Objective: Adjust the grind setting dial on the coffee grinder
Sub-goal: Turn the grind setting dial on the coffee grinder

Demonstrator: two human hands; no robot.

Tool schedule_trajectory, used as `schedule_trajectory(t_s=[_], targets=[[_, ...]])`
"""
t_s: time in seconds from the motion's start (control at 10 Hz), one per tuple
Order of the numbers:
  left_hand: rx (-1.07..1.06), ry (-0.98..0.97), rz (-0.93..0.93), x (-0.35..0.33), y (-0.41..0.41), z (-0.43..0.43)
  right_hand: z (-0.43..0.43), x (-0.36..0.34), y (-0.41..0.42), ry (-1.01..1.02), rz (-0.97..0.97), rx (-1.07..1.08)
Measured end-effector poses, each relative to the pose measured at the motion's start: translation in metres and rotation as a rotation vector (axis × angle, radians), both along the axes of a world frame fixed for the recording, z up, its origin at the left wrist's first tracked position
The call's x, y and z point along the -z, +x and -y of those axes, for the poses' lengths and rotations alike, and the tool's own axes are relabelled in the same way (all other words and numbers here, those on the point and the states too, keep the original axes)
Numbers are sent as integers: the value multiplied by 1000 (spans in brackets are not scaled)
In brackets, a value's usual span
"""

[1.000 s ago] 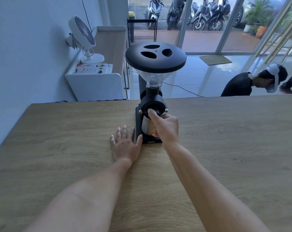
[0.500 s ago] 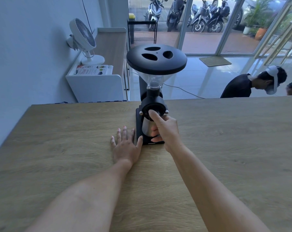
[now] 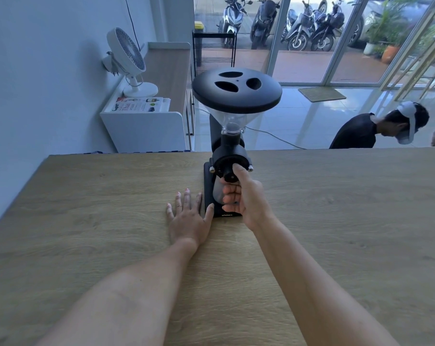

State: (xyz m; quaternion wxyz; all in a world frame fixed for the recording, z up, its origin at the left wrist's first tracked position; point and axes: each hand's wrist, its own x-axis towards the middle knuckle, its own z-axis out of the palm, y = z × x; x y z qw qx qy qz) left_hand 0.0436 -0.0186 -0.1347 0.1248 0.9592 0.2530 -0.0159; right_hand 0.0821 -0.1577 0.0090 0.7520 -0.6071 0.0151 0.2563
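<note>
change: right hand [image 3: 246, 196] thumb has slid from the left-lower edge of the dial [image 3: 230, 174] to its upper right since a second ago; fingers now show curled under it, earlier tucked behind
meaning: looks like a re-grip or a small turn of the dial; adjustment under way, end setting not readable
grinder: coffee grinder [image 3: 232, 136] upright on the table [image 3: 86, 221], far-centre, black hopper lid on top; has not shifted
dial location: front face of the grinder, below the clear hopper neck, above the metal cup
right hand: pinched on the dial, thumb on top, index under, other fingers loosely curled by the cup; arm reaching straight forward
left hand: left hand [image 3: 189, 218] flat, palm down, fingers spread, thumb tip touching the grinder base; holds nothing, same place as before
risk: base may slide if twisted hard; left thumb braces it
</note>
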Motion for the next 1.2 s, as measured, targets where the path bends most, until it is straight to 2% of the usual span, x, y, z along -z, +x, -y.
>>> schedule_trajectory(t_s=[0.3, 1.2], targets=[[0, 17, -5, 3, 0, -1, -1, 1, 2, -30, 0, 99], [-11, -6, 0, -2, 0, 1, -2, 0, 0, -57, 34, 141]])
